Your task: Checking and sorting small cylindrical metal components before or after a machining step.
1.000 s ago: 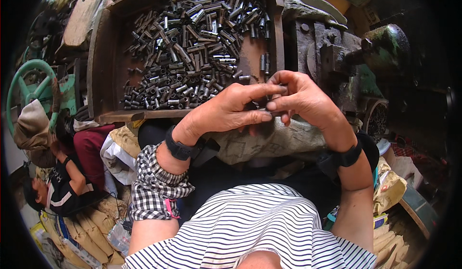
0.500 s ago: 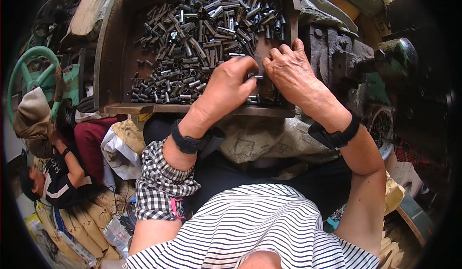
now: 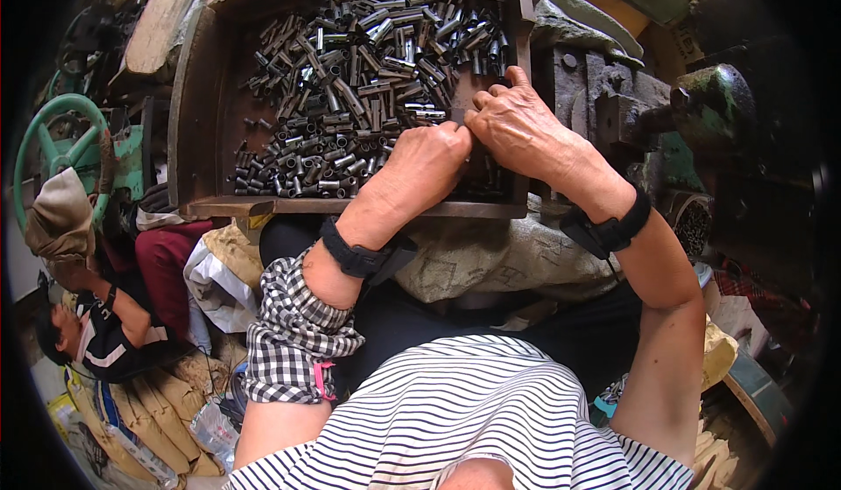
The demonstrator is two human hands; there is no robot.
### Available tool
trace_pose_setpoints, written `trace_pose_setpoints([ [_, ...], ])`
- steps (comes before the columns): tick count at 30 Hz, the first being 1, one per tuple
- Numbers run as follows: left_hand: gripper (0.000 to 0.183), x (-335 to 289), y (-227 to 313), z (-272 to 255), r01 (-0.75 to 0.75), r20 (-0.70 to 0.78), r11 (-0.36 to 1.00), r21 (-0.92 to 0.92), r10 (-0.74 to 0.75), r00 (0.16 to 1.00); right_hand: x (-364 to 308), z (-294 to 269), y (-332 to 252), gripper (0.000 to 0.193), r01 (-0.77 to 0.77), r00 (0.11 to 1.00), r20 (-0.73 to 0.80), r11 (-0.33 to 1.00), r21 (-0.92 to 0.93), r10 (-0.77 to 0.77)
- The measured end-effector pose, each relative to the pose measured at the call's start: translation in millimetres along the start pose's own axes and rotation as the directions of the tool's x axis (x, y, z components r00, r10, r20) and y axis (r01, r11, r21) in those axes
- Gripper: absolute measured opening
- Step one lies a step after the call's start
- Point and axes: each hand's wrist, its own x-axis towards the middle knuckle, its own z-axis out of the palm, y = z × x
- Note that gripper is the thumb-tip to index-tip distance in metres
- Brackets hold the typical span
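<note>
My left hand (image 3: 422, 164) is closed over the front right part of a shallow wooden tray (image 3: 198, 109). Its fingertips meet those of my right hand (image 3: 523, 124), whose thumb and fingers are bent together at the tray's right side. Whatever lies between the fingertips is hidden by the hands. Long metal tubes (image 3: 350, 91) are heaped across the far part of the tray. Shorter dark metal tubes (image 3: 307, 162) lie closer to me on the left, beside my left hand.
Right of the tray stands a dark, greasy machine (image 3: 569, 96). A green handwheel (image 3: 61, 140) is at the left, with another person (image 3: 114, 324) below it, a hand near a brown cloth. A woven sack (image 3: 491, 258) hangs under the tray's front edge.
My left hand has moved slightly right and down until its fingertips meet the right hand's. A short metal tube seen between the hands is now hidden. The other person's hand has shifted.
</note>
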Motion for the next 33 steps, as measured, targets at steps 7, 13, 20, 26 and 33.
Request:
trace_pose_setpoints([
  [7, 0.021, -3, 2, -18, 0.177, -0.046, 0.767, -0.617, -0.26, 0.964, -25, -20, -9, 0.019, -0.121, 0.901, -0.299, 0.842, 0.525, 0.315],
  [13, 0.012, -5, 5, -17, 0.26, 0.291, -0.148, -0.954, -0.266, 0.919, -54, -19, -34, 0.027, -0.231, 0.794, 0.169, 0.032, 0.973, 0.584],
  [20, 0.012, -1, 11, -12, 0.295, 0.361, -0.248, -0.923, -0.292, 0.886, -59, -12, -26, 0.014, -0.116, 0.773, 0.234, -0.231, 0.966, 0.59],
  [26, 0.01, -2, 14, -11, 0.255, 0.331, -0.262, -0.931, -0.311, 0.891, -60, -9, -27, 0.012, -0.004, 0.763, 0.26, -0.398, 0.917, 0.592],
  [33, 0.009, -1, 17, -12, 0.255, 0.334, -0.262, -0.931, -0.322, 0.886, -63, -11, -26, 0.013, -0.005, 0.775, 0.294, -0.46, 0.888, 0.56],
])
